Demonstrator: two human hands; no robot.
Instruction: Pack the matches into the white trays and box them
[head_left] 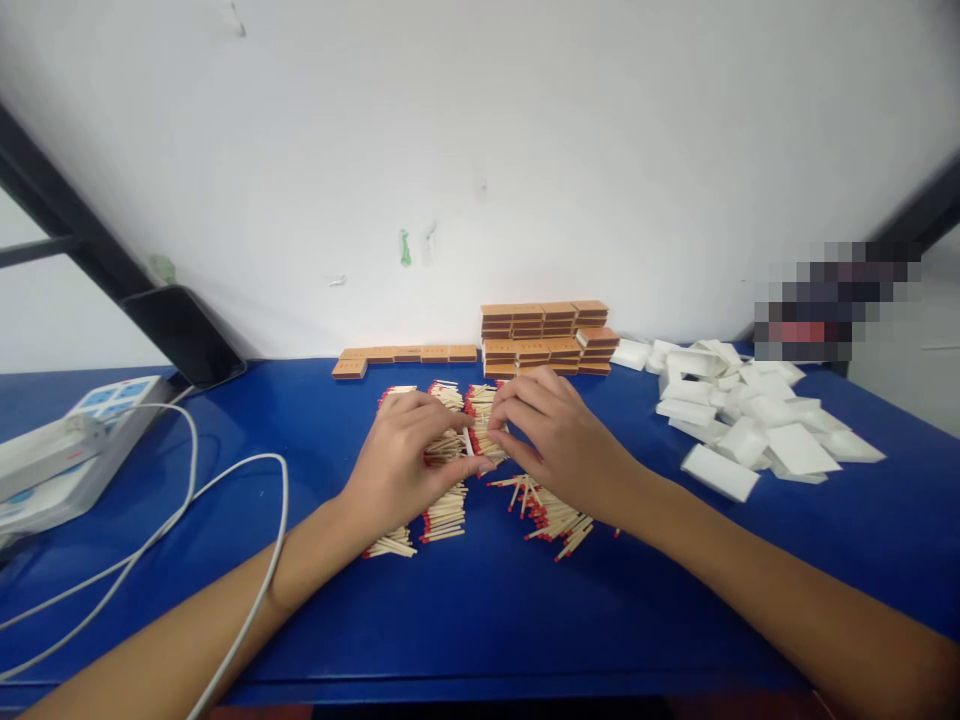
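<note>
Near the table's middle, my left hand pinches a small white matchbox tray between thumb and fingers, and only its thin edge shows. My right hand is curled close beside that tray, its fingertips over matches; whatever lies between them is hidden. Under and around both hands lie rows of red-tipped matches. A looser heap of matches spreads below my right hand.
Orange matchboxes are stacked against the wall, with a low row of matchboxes to their left. White paper trays pile up at right. At left are a power strip, white cables crossing my forearm, and a dark phone-like slab.
</note>
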